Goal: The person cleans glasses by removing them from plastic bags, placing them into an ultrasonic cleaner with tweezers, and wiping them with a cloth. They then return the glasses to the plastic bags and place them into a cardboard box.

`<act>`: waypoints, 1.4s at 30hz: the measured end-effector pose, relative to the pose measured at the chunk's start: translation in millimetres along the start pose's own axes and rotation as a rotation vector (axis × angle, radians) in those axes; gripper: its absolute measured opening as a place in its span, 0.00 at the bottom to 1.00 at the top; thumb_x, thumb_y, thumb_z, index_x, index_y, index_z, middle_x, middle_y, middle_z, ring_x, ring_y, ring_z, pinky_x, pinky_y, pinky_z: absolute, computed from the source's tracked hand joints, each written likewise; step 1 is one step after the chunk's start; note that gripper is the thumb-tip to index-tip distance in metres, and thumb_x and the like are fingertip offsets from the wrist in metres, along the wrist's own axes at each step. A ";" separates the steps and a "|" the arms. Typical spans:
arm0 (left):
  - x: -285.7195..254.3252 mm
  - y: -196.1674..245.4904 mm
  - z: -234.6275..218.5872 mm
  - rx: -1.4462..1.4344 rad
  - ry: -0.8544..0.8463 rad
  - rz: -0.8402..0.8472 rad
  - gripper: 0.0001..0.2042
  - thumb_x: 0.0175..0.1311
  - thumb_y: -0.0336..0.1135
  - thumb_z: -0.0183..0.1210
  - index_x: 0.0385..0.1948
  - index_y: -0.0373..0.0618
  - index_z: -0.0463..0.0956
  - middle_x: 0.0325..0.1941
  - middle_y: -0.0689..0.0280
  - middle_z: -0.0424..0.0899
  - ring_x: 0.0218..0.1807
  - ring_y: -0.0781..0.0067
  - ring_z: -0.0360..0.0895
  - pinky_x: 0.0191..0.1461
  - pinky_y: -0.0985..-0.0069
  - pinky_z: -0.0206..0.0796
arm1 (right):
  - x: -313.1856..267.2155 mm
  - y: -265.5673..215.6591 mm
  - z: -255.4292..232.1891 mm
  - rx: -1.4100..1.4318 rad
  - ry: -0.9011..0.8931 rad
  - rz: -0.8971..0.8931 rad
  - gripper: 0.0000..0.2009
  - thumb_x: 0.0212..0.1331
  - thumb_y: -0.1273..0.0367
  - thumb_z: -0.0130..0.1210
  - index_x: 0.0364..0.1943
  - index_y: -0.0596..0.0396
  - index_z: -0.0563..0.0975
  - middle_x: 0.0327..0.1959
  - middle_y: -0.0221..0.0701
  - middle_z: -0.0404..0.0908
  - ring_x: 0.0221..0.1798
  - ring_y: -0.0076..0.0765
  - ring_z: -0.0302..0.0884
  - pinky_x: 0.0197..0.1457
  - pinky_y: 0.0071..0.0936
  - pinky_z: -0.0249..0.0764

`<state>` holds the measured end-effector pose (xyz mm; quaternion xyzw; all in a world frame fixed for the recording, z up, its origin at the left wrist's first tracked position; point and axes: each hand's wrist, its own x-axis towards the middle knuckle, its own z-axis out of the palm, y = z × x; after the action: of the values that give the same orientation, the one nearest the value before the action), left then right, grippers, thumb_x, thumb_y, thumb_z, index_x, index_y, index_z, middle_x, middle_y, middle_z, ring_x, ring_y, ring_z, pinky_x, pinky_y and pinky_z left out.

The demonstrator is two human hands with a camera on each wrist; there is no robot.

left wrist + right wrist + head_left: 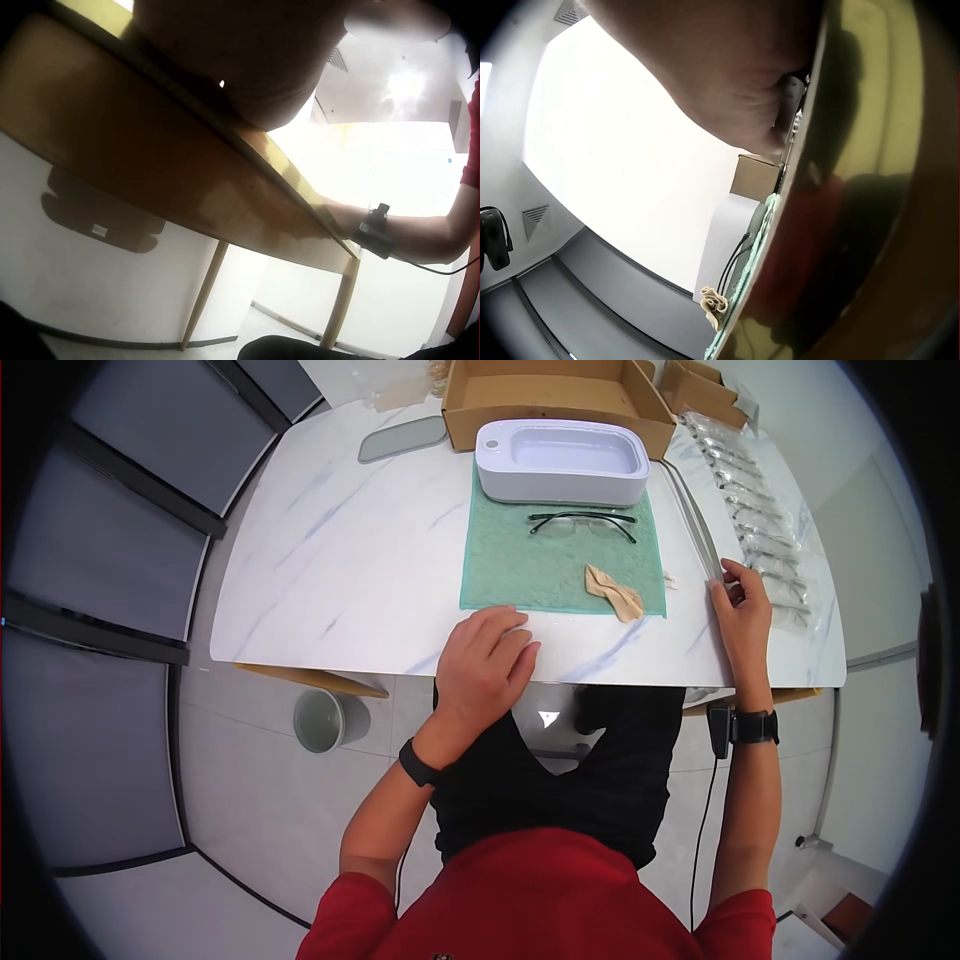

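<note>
Grey long tool [712,560] sits in the right hand's [744,612] fingers [737,570].

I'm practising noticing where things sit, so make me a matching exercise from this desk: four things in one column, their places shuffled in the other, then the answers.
Things
1. Glasses
2. Beige crumpled cloth
3. Grey oblong piece
4. Round bin

Places
A. On the floor
B. On the green cloth, near its front right corner
C. On the tabletop, left of the cardboard box
D. On the green cloth, just in front of the pale container

Right pairs: 1-D, 2-B, 3-C, 4-A
</note>
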<state>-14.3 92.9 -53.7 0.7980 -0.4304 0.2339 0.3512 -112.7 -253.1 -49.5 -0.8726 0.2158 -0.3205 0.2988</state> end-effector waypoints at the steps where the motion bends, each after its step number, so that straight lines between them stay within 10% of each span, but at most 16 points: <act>1: 0.0 0.3 0.4 0.003 -0.001 -0.003 0.07 0.50 0.25 0.67 0.31 0.43 0.79 0.44 0.63 0.82 0.49 0.58 0.82 0.48 0.66 0.72 | 0.5 0.7 -0.1 0.002 0.001 -0.010 0.16 0.56 0.74 0.64 0.51 0.58 0.81 0.36 0.31 0.79 0.30 0.26 0.71 0.36 0.25 0.72; 32: 5.1 14.2 -1.5 -0.040 -0.128 -0.043 0.07 0.54 0.24 0.66 0.34 0.40 0.80 0.46 0.59 0.82 0.50 0.54 0.79 0.52 0.64 0.71 | -5.2 -7.9 -7.4 0.047 0.093 -0.037 0.14 0.55 0.70 0.64 0.46 0.54 0.81 0.40 0.37 0.80 0.36 0.44 0.80 0.42 0.38 0.77; 38: 1.5 15.2 -0.5 -0.038 -0.120 -0.052 0.09 0.54 0.24 0.65 0.36 0.40 0.80 0.47 0.58 0.82 0.51 0.53 0.78 0.54 0.63 0.70 | -16.7 -24.0 -23.1 0.096 0.224 -0.376 0.14 0.54 0.75 0.64 0.47 0.58 0.80 0.41 0.38 0.79 0.39 0.45 0.78 0.42 0.36 0.76; 42: -16.2 31.7 -5.0 -0.096 -0.118 -0.003 0.11 0.52 0.24 0.66 0.38 0.42 0.81 0.48 0.59 0.82 0.55 0.52 0.78 0.58 0.60 0.70 | -78.9 -58.5 -54.4 0.169 -0.036 -0.486 0.13 0.50 0.77 0.67 0.42 0.60 0.82 0.34 0.39 0.80 0.35 0.46 0.80 0.38 0.36 0.76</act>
<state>-50.1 93.1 -50.1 0.7932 -0.4599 0.1653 0.3634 -194.7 -186.5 -11.3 -0.8763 -0.0334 -0.3842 0.2887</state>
